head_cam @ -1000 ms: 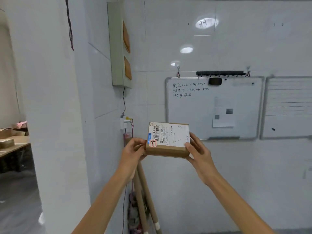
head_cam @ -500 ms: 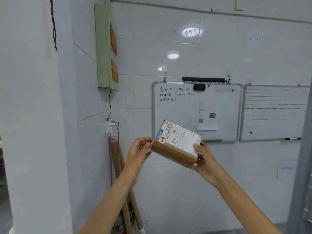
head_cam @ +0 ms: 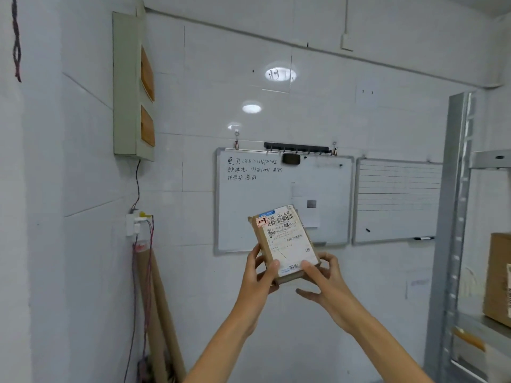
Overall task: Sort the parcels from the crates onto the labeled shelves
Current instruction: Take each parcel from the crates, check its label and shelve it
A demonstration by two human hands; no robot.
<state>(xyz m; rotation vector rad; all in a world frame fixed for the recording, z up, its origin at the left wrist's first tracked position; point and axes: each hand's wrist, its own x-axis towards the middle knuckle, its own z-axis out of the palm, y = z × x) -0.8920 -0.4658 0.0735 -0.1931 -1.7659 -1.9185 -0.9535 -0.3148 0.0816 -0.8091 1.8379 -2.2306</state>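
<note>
Fingers of the left hand are curled round the lower left edge of the parcel, with the thumb pressed flat on the label face. The right hand pinches the lower right corner the same way: thumb on the bottom of the label, the other fingers wrapped behind and under. So both hands have it, held up in the air and touching nothing else.

The parcel is a small brown cardboard box, stood up on end and tilted a bit. Its white shipping label faces the camera, with a barcode near the top and a little red-marked sticker at the top left corner.

Over on the right edge there's a metal rack, and one of its shelves holds a bigger cardboard box, cut off by the frame. Whatever sits under that shelf is too blurry to call.

The room is all white tiled wall. Right behind the parcel hangs a whiteboard with a few handwritten lines, plus a black hook rail above it and a lined board beside it. An electrical cabinet sits high on the left wall, with wires running down to cardboard tubes leaning in the corner.
</note>
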